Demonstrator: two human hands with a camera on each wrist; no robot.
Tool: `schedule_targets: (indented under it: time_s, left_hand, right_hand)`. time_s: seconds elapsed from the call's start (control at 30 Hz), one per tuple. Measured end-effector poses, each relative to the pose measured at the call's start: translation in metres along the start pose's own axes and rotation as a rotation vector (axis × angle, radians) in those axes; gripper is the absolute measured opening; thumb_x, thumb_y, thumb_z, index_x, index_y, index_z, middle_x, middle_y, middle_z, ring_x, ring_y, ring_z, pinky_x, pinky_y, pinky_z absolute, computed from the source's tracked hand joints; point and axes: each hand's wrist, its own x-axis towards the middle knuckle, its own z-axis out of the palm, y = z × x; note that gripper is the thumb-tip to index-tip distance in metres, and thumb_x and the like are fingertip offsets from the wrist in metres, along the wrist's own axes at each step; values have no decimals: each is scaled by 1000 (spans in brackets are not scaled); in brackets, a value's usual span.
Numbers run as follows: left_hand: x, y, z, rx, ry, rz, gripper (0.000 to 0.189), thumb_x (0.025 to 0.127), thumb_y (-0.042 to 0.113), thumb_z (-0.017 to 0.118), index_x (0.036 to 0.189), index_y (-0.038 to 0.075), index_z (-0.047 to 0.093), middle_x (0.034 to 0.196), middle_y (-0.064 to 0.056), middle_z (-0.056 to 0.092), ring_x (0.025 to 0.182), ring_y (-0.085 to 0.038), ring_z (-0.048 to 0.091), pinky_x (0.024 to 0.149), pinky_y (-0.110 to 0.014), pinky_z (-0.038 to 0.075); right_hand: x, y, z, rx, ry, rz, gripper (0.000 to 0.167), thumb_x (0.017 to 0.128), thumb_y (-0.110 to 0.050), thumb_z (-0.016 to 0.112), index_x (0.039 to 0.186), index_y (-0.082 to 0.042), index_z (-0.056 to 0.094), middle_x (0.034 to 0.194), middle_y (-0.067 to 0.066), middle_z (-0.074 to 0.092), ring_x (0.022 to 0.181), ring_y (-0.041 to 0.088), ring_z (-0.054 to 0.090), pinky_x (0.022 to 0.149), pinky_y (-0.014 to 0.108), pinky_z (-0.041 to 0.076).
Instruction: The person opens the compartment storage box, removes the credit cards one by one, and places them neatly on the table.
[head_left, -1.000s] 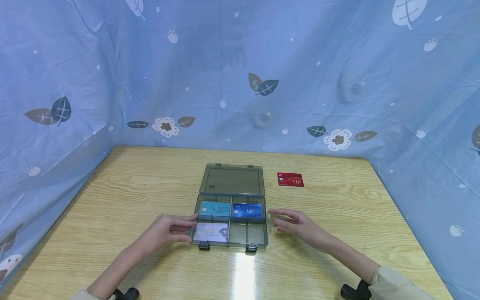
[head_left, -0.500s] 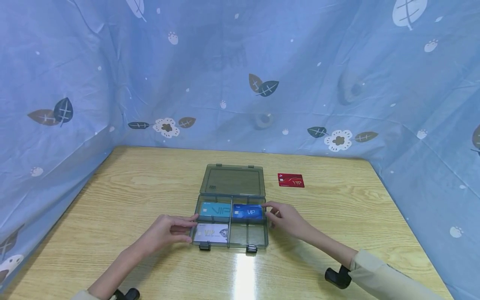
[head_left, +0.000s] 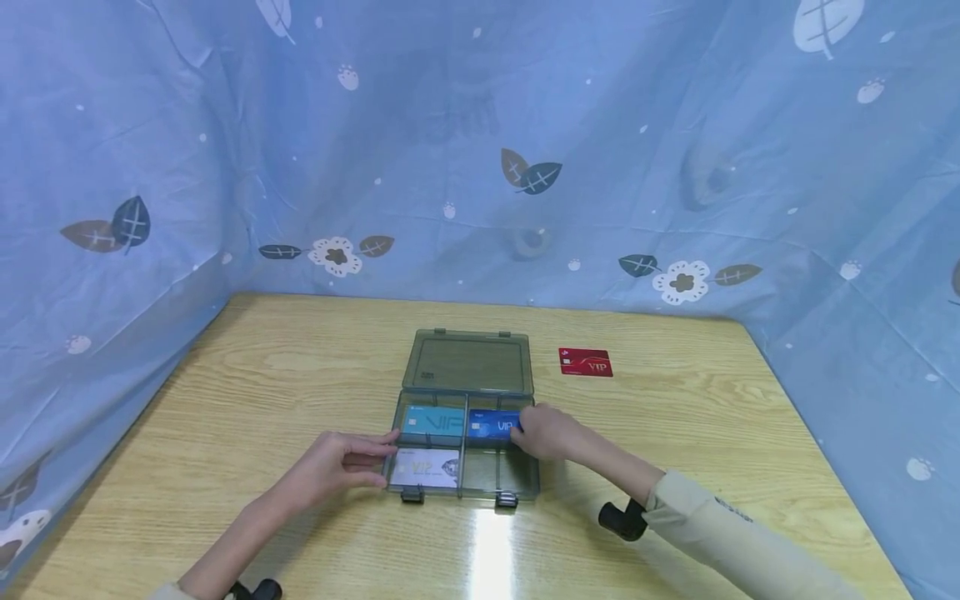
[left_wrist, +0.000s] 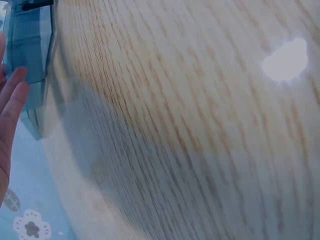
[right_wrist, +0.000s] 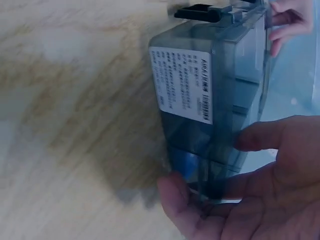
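A smoky clear plastic box [head_left: 480, 472], its lid [head_left: 472, 360] laid back, lies on the table with its compartments facing up. Inside it are a teal VIP card [head_left: 431, 421] at the back left, a blue VIP card [head_left: 491, 424] at the back right and a white VIP card [head_left: 420, 469] at the front left. My left hand [head_left: 333, 468] touches the box's left side with extended fingers. My right hand [head_left: 551, 432] reaches over the right wall, covering the blue card's right end. In the right wrist view its thumb [right_wrist: 260, 136] stands apart from the index finger, which dips behind the wall.
A red VIP card [head_left: 586, 362] lies on the wooden table [head_left: 300, 350], to the right of the lid. Two black latches, the left one [head_left: 412, 494] included, stick out at the box's front. A blue patterned curtain [head_left: 420, 150] surrounds the table.
My right hand has moved from beside the box's right wall up and left, over the wall to the blue card. My left hand has stayed at the left side.
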Motion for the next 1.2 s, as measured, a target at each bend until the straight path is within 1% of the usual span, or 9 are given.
schedule_targets:
  time_s: [0.1,0.2,0.27,0.43,0.57,0.83,0.97,1.07,1.2]
  left_hand:
    - [0,0,1,1,2,2,44,78,7,77,116,-11,62,133,-27,50,108,-33,61,82,-23,57]
    - [0,0,0,4,3,5,44,78,7,77,116,-11,63,132,-27,50,107,-34,61,81,-23,57]
    - [0,0,0,10,1,13,44,78,7,77,115,-11,63,132,-28,50,107,-34,62,81,-23,57]
    - [2,0,2,15,-4,42,44,79,8,77,115,-12,63,130,-29,51,107,-35,62,81,-25,57]
    - [2,0,3,16,-1,54,44,79,10,77,114,-12,63,130,-29,51,106,-35,62,81,-26,57]
    - [2,0,3,8,-4,22,44,78,9,77,115,-11,63,131,-28,50,108,-33,61,81,-24,57]
    - [1,2,2,9,-9,23,44,79,10,77,115,-12,63,131,-30,50,107,-35,61,81,-25,58]
    - [1,3,2,6,-5,23,45,79,10,77,115,-12,63,131,-30,50,107,-36,61,81,-25,58]
    - [1,2,2,9,-3,38,44,79,10,77,115,-12,63,130,-29,51,106,-35,62,81,-25,58]
  right_hand:
    - [2,4,3,51,-25,26,31,100,-17,51,88,10,61,84,19,59,73,24,53,58,34,48]
    - [2,6,5,103,-9,53,38,99,-17,52,116,17,52,108,29,55,92,33,54,73,45,52]
    - [1,7,5,89,0,63,44,99,-18,53,122,19,48,115,33,53,101,38,54,82,50,51]
    - [1,1,6,7,-41,47,34,100,-14,46,94,16,61,104,28,54,102,37,47,89,51,46]
    - [3,0,8,78,-37,67,33,100,-13,46,72,3,55,96,24,48,95,34,42,81,48,44]
    - [0,8,13,330,198,34,25,89,-7,65,94,16,55,137,39,25,131,48,20,107,59,31]
    - [-4,5,15,369,323,-17,34,86,-4,70,109,15,54,134,32,28,126,44,23,102,57,35]
    - [-5,3,16,362,367,-65,37,87,-2,69,116,11,51,124,27,42,116,38,39,93,48,47]
    - [-4,3,19,389,376,-140,37,88,1,67,120,9,49,95,17,61,87,26,60,68,35,56]
